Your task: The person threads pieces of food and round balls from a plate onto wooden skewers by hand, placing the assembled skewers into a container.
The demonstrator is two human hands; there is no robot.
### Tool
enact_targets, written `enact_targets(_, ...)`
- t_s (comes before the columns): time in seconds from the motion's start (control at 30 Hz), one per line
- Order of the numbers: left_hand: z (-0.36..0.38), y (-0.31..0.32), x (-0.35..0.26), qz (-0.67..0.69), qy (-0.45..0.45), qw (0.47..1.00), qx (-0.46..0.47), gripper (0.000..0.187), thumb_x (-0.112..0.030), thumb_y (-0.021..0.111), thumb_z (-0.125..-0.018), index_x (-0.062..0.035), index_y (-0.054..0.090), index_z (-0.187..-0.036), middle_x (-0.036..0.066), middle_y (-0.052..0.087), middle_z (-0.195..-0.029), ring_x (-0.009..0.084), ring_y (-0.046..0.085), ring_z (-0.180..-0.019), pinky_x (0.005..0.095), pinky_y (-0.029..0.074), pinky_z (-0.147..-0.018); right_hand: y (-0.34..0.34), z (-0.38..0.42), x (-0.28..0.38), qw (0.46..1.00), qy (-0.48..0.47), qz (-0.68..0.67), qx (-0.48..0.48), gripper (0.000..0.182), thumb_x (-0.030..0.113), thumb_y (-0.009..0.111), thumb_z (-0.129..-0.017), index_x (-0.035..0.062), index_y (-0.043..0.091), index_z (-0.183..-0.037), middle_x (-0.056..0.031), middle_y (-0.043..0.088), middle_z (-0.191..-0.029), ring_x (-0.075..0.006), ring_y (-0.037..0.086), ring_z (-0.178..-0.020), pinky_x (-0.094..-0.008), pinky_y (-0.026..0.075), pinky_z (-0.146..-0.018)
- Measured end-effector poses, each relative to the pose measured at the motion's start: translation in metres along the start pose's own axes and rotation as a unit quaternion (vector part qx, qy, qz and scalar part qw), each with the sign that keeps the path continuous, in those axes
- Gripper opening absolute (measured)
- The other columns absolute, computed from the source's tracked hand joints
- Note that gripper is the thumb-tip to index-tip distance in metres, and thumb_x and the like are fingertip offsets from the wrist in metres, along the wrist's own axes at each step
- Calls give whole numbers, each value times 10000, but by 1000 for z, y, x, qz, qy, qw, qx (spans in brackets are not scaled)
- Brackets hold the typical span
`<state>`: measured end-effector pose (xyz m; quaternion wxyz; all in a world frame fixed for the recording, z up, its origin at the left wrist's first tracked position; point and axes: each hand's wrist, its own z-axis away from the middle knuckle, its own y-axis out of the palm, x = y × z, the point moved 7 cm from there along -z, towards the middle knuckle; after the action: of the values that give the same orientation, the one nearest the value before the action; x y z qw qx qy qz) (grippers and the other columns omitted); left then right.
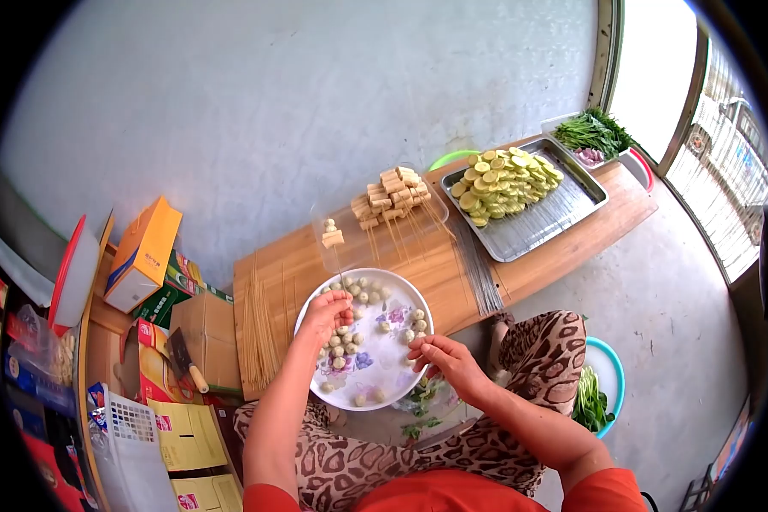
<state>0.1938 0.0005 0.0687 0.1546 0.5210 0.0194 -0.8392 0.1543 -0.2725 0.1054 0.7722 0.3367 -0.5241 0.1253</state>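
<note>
A white floral basin (pixel 389 383) holds many small, pale speckled balls (pixel 339 351). Above its left side, my left hand (pixel 326 314) is closed in a pinch. A thin skewer (pixel 341 277) seems to stick up from its fingers, mostly hidden by the hand. At the basin's right rim, my right hand (pixel 449 363) has its thumb and fingertips together on a pale ball (pixel 410 336). Bare wooden skewers (pixel 260 328) lie in a bundle left of the basin. Behind it, a clear tray (pixel 358 247) carries skewered tan rolls (pixel 390 198) and one short skewer of balls.
A metal tray (pixel 563 209) of skewered green slices (pixel 503 181) stands at right, beside metal skewers (pixel 478 269). Greens (pixel 593 135) sit at the table's far end. Boxes and a cleaver (pixel 184 358) are at left. A blue-rimmed basin (pixel 620 384) of leafy vegetables rests on the floor.
</note>
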Motion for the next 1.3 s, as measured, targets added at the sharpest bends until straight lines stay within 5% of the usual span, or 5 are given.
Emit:
enact_targets(0.37,-129,-34,1,31,-23,999,-35,106,-15,568,-833,-2,582,-938,54,596,-729,145,593,-626,283,539,-548,-5,0,-4,999,29,16,37,275,222,444,-981,23,580,-1114,-38,626,-984,-106,566,-836,-246,454,-701)
enact_targets(0.5,-138,-39,10,-53,4,990,-132,168,-42,592,-827,12,587,-986,74,614,-743,147,596,-574,281,521,-487,0,-1,-10,996,49,34,72,286,239,447,-980,24,590,-1104,-21,632,-951,-97,566,-815,-242,451,-699)
enact_targets(0.73,-77,-46,-3,-195,54,959,-200,255,-79,625,-808,-13,610,-1055,78,634,-766,123,586,-502,259,493,-422,11,-3,-21,988,69,99,98,293,247,444,-980,29,592,-1108,-23,637,-934,-92,577,-778,-242,459,-683)
enact_targets(1.13,76,-161,-6,-179,90,960,-194,247,-121,597,-829,-4,603,-1047,32,615,-777,82,552,-525,200,453,-445,10,-7,-61,969,154,146,124,259,235,482,-954,35,603,-1064,-15,638,-853,-100,593,-660,-234,444,-581)
enact_targets(1.3,98,-177,18,-161,68,965,-196,247,-136,595,-847,-12,599,-1061,28,603,-797,84,551,-553,207,444,-451,-49,-40,-26,971,137,193,18,233,237,530,-899,49,621,-1002,-45,647,-846,-129,607,-623,-256,449,-529)
